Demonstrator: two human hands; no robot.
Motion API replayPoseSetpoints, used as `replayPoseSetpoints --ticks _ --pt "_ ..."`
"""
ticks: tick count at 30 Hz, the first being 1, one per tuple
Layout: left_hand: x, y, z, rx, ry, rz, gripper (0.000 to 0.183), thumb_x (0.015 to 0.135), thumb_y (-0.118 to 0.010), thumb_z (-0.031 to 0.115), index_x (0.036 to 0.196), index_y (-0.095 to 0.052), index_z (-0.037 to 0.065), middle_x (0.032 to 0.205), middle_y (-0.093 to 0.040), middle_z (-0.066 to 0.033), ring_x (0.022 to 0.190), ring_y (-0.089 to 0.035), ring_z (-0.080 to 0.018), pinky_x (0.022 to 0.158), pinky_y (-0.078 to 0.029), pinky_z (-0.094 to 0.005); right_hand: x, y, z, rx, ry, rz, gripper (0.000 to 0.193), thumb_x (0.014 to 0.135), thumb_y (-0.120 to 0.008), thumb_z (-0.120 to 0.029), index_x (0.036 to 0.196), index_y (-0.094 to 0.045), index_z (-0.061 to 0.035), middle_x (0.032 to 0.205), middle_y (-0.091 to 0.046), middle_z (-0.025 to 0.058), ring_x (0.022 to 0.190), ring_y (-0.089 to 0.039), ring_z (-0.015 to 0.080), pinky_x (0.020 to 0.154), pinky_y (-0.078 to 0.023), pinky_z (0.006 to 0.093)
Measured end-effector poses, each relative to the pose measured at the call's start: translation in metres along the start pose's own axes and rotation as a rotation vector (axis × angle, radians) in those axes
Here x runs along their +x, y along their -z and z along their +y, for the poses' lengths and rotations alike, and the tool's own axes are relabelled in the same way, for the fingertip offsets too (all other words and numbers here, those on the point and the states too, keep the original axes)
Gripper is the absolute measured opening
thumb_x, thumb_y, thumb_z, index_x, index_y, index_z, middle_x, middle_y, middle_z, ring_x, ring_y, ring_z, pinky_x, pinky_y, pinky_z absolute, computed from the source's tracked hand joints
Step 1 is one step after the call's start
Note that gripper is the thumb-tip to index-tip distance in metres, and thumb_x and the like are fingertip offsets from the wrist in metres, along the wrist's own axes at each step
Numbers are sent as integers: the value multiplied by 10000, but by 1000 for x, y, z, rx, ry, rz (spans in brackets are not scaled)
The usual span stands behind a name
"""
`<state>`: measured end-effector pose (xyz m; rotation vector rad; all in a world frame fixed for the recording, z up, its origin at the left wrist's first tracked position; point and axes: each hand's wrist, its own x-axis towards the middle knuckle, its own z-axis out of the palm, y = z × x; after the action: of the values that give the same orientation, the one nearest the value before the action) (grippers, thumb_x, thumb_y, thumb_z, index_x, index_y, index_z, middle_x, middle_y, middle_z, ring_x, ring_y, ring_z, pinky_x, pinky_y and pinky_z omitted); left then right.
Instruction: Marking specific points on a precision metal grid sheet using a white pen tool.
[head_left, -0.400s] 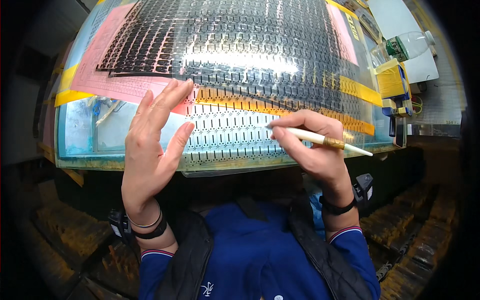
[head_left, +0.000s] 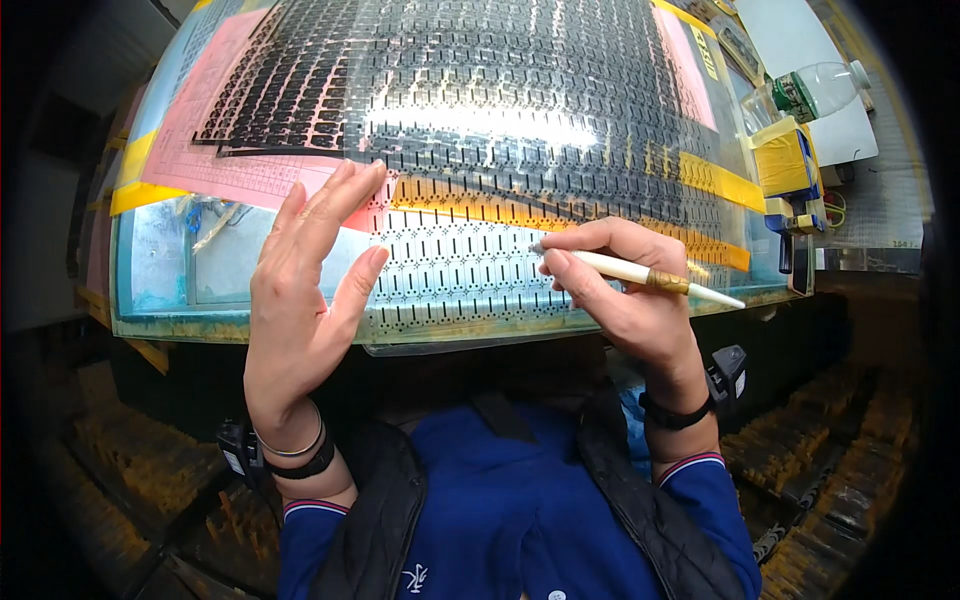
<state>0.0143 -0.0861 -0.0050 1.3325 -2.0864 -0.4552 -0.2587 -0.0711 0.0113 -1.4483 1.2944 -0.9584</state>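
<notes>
A clear film (head_left: 455,268) printed with rows of black slots and dots lies over the near part of the glass-topped table (head_left: 215,325). My right hand (head_left: 625,285) pinches a white pen-like tool (head_left: 618,268) with a gold band and a tapered back end. The tool's working end sits close to the film by my fingertips; its exact kind does not show. My left hand (head_left: 305,275) holds nothing, its fingers stretched out and thumb apart, over the film's left edge and the pink sheet (head_left: 250,180).
Yellow tape (head_left: 715,180) runs along both table sides, and an orange strip (head_left: 480,205) shows through the film. To the right are a plastic bottle (head_left: 825,92) and a yellow-wrapped block (head_left: 783,163). Small blue and white scraps (head_left: 215,222) show at the left.
My right hand and the tool have shifted very slightly. My left hand stays in nearly the same place.
</notes>
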Motion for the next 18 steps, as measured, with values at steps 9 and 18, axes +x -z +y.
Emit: replayPoseSetpoints --ticks 9,18 --pt "1 0 1 4 -8 3 483 923 -661 126 1394 -567 74 1359 -640 -105 1365 -516 -319 1176 -307 -504 3 -6 -1 2 11 29 139 877 -751 -67 984 -757 21 835 -747 77 737 -672 77 639 -520 223" --pt "1 0 2 8 -4 3 482 922 -664 123 1392 -570 74 1365 -637 -101 1362 -520 -315 1176 -307 -503 3 -7 -1 -40 22 -10 142 904 -726 -53 1010 -745 40 874 -753 97 813 -709 116 723 -548 219"
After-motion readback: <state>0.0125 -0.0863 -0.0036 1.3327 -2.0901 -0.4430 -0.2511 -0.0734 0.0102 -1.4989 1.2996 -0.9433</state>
